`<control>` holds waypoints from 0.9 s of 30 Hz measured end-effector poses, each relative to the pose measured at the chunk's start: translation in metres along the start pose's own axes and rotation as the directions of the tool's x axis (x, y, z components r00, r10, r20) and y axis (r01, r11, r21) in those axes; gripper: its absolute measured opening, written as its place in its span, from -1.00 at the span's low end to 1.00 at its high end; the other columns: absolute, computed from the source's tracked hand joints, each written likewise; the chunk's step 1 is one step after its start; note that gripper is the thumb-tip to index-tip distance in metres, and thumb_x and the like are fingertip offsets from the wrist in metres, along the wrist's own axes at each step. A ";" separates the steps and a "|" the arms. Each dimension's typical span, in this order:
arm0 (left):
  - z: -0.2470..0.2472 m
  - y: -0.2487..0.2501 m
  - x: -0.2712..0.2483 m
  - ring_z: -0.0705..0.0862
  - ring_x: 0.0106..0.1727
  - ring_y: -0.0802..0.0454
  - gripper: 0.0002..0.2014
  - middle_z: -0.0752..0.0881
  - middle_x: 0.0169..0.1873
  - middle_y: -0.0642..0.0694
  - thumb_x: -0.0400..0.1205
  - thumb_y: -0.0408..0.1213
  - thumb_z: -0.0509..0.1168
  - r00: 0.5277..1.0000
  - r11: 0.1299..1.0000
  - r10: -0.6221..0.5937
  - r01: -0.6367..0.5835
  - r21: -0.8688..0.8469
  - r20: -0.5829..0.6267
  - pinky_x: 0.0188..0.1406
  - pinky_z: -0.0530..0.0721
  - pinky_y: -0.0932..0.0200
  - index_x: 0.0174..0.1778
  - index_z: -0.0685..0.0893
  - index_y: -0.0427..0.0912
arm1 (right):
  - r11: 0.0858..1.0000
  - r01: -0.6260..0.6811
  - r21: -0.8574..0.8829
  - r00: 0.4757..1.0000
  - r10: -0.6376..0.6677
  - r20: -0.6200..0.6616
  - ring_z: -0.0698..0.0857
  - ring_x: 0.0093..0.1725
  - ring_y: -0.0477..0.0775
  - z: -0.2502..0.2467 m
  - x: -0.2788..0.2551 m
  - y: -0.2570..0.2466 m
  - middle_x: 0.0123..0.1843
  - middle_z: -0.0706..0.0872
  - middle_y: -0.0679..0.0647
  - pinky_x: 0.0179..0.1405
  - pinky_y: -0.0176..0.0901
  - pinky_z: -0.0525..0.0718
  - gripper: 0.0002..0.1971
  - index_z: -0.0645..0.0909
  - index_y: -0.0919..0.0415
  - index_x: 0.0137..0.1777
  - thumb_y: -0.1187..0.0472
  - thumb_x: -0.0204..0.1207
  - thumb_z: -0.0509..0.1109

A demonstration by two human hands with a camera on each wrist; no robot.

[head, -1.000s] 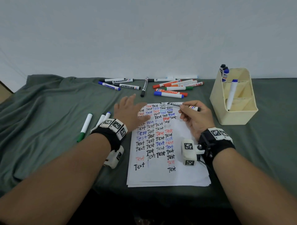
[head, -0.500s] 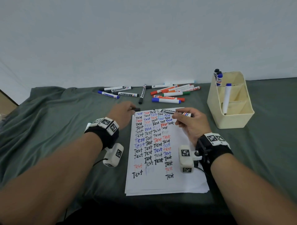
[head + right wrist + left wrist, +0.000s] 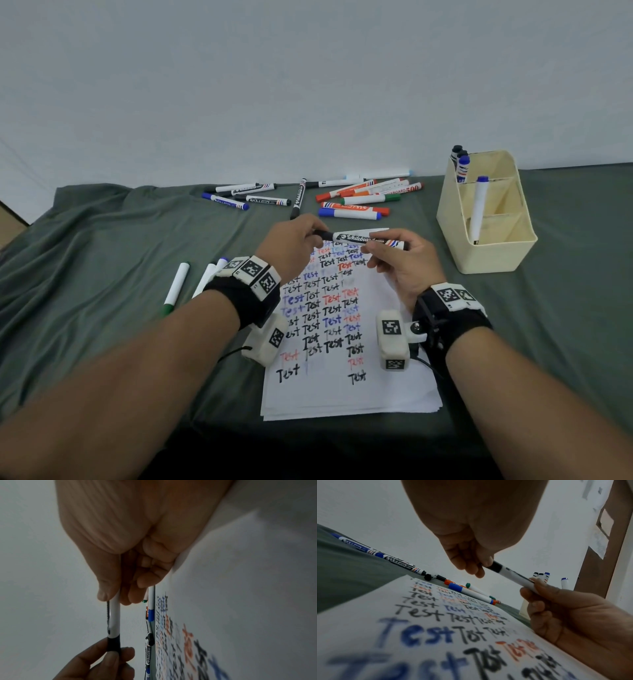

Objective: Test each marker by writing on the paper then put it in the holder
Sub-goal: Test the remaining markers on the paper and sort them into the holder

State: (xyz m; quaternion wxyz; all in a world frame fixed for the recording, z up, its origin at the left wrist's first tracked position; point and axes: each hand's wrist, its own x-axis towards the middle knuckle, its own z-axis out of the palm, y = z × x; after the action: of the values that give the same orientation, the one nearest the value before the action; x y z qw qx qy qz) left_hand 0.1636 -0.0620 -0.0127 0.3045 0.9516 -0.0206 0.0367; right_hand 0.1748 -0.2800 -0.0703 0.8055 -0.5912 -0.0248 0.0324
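Observation:
A black whiteboard marker [image 3: 363,238] [image 3: 513,576] [image 3: 114,615] lies level in the air over the far end of the paper [image 3: 342,394], which is covered in "Test" words. My right hand [image 3: 387,248] [image 3: 118,592] grips its barrel. My left hand [image 3: 317,233] [image 3: 471,566] pinches the black cap [image 3: 323,235] [image 3: 113,644] at the marker's left end, where cap and barrel meet. The cream holder [image 3: 489,257] stands to the right with a blue-capped marker [image 3: 478,209] in its middle compartment and three more [image 3: 460,164] at the back.
Several loose markers [image 3: 356,202] lie along the back of the green cloth [image 3: 102,257], with more to their left [image 3: 246,197]. A green marker [image 3: 176,287] and two others [image 3: 209,277] lie left of my left wrist. A white wall rises behind.
My left hand left the paper, picked up the black cap and brought it to the marker's tip. My right hand lifted the marker off the paper and turned it level.

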 end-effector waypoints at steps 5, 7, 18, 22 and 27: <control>0.002 0.009 0.001 0.67 -0.15 -0.02 -0.80 0.78 -0.12 -0.05 0.74 -0.37 0.19 0.998 0.978 0.066 -0.063 0.200 -0.011 -0.18 0.66 0.03 0.17 0.64 -0.02 | 1.000 -0.010 -0.001 1.000 0.010 -0.014 0.78 -0.34 0.14 0.000 0.001 0.002 -0.12 0.87 0.33 -0.38 -0.19 0.67 -0.73 0.86 0.03 -0.03 0.19 0.26 0.76; -0.001 0.011 0.003 0.67 -0.17 -0.02 -0.82 0.77 -0.14 -0.06 0.76 -0.34 0.18 0.994 0.959 0.107 -0.106 0.265 0.011 -0.20 0.66 0.01 0.18 0.62 -0.02 | 0.999 -0.016 0.033 1.000 0.016 -0.009 0.75 -0.37 0.14 0.000 0.001 0.002 -0.12 0.86 0.37 -0.40 -0.19 0.66 -0.77 0.86 0.03 -0.07 0.23 0.28 0.74; 0.017 -0.045 -0.004 -0.22 0.74 -0.31 0.10 -0.26 0.75 -0.04 0.17 0.82 -0.11 0.916 0.804 -0.253 0.021 0.594 0.311 0.62 -0.06 -0.45 0.62 -0.25 0.52 | 0.998 -0.052 0.029 0.984 0.056 -0.167 0.64 -0.37 0.06 -0.003 0.003 -0.003 -0.30 0.79 0.19 -0.34 -0.11 0.63 -0.78 0.82 -0.03 -0.21 0.32 0.34 0.71; 0.026 -0.058 0.002 -0.29 0.72 -0.39 0.17 -0.31 0.75 -0.10 -0.06 0.90 -0.24 0.904 0.816 -0.285 0.055 0.575 0.318 0.61 -0.18 -0.48 0.51 -0.36 0.62 | 0.999 -0.032 0.038 0.988 0.037 -0.148 0.59 -0.40 0.01 -0.001 0.002 -0.002 -0.29 0.77 0.15 -0.37 -0.18 0.60 -0.82 0.87 0.08 -0.14 0.36 0.36 0.72; 0.029 -0.061 0.004 -0.31 0.72 -0.37 0.15 -0.33 0.74 -0.09 -0.06 0.91 -0.19 0.908 0.834 -0.280 0.069 0.548 0.312 0.58 -0.21 -0.50 0.46 -0.40 0.65 | 1.000 -0.009 0.016 0.986 0.012 -0.168 0.66 -0.26 0.00 0.003 -0.002 -0.006 -0.25 0.80 0.03 -0.18 -0.17 0.68 -0.85 0.86 0.05 -0.08 0.35 0.51 0.62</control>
State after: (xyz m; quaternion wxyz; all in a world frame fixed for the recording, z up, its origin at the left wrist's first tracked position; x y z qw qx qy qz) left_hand 0.1726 -0.0290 -0.0716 0.0252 0.9845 0.0201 -0.1725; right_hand 0.1727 -0.2785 -0.0639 0.8091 -0.5856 0.0466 -0.0129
